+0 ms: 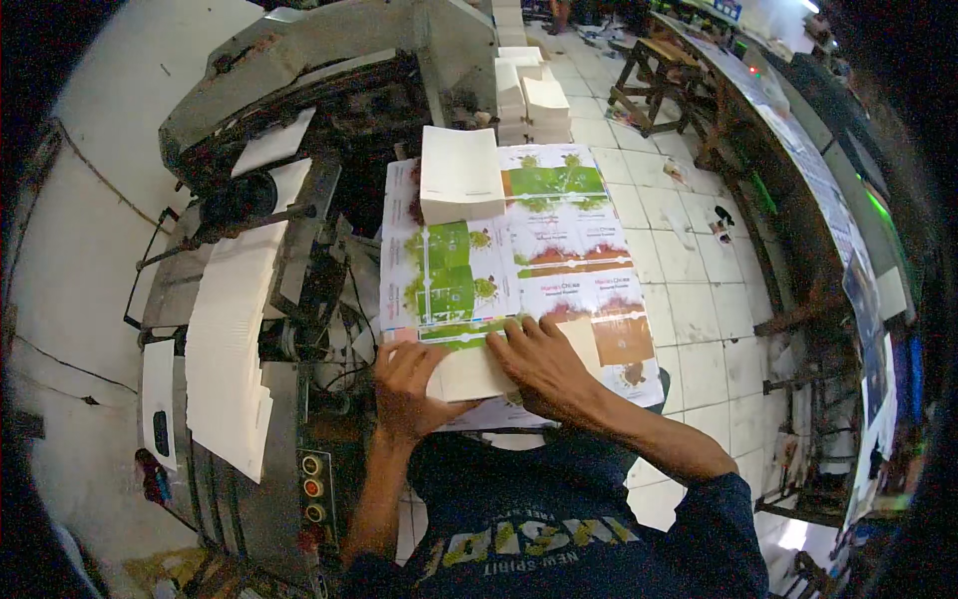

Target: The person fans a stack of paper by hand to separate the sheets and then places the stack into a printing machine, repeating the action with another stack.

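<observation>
A cream stack of paper sheets lies at the near side of a table covered with printed sheets. My left hand grips its left end, the thumb along the near edge and the fingers bent round the far side. Over the right part of the stack, my right hand has its fingers curled down at the far edge, and its palm covers some of the paper. Another cream corner shows just right of that hand. Farther back on the same table stands a taller block of cream paper.
To my left is a grey machine with a long fanned row of cream sheets and several round buttons. Paper stacks stand on the tiled floor behind the table. A long bench and a wooden stool are on the right.
</observation>
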`<state>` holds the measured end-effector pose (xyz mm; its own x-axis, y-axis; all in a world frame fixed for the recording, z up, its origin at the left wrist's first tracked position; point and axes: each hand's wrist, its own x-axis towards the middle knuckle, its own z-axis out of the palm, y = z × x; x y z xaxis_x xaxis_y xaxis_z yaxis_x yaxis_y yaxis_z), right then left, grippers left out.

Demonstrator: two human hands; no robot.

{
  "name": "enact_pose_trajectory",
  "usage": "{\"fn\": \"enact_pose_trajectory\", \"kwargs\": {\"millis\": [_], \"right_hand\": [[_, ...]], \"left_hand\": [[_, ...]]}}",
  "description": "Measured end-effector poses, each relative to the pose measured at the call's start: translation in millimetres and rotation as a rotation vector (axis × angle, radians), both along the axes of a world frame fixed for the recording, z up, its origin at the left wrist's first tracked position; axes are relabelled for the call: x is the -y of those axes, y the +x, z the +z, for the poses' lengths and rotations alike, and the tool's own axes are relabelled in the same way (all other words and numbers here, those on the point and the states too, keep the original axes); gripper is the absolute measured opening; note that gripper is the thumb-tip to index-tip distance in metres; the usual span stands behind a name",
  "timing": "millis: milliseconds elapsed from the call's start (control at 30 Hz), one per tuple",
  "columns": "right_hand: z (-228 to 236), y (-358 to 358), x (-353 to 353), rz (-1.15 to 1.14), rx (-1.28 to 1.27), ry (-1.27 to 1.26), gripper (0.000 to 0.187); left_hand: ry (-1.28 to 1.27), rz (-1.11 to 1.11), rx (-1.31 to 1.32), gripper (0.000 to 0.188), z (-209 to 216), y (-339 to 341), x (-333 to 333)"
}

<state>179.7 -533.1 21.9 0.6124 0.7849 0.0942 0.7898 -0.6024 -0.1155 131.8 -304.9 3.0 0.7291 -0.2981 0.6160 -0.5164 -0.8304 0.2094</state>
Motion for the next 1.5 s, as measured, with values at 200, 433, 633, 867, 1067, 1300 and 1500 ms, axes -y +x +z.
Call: {"fn": "enact_pose_trajectory", "kwargs": {"millis": [200,433,633,867,1067,1300,1500], "right_hand": [[17.9,-9.7,32.0,-0.180,-0.394,0.409,0.075],[-37.6,-11.9,40.8,-0.367,-0.583,0.909,0.068],[-101.3,-8.1,38.6,-0.529,-0.663,0.870,0.065],[-138.6,-52.1,57.0,-0.499,-0.804,1.049,0.058],[-190.6,-68.4,66.3,-0.668,-0.814,0.767,0.042],[-118.5,-25.7,79.5,-0.496,-0.619,0.775,0.071],[-95.9,15.9,78.5,-0.282,-0.586,0.788,0.075]], "left_hand": [[-1.148,0.035,-0.118,0.104,-11.7,-31.5,11.3],[-0.694,-0.020,-0.455,0.081,-48.3,2.8,-9.6],[-0.719,0.050,-0.521,0.068,-40.9,-6.8,15.2],[-0.877,0.051,-0.621,0.054,-90.5,-41.3,45.1],[-0.973,0.102,-0.846,0.057,-126.8,-50.3,40.1],[-0.565,0.161,-0.592,0.067,-137.6,-40.1,7.5],[-0.702,0.047,-0.693,0.056,-66.8,-3.3,-0.1]]}}
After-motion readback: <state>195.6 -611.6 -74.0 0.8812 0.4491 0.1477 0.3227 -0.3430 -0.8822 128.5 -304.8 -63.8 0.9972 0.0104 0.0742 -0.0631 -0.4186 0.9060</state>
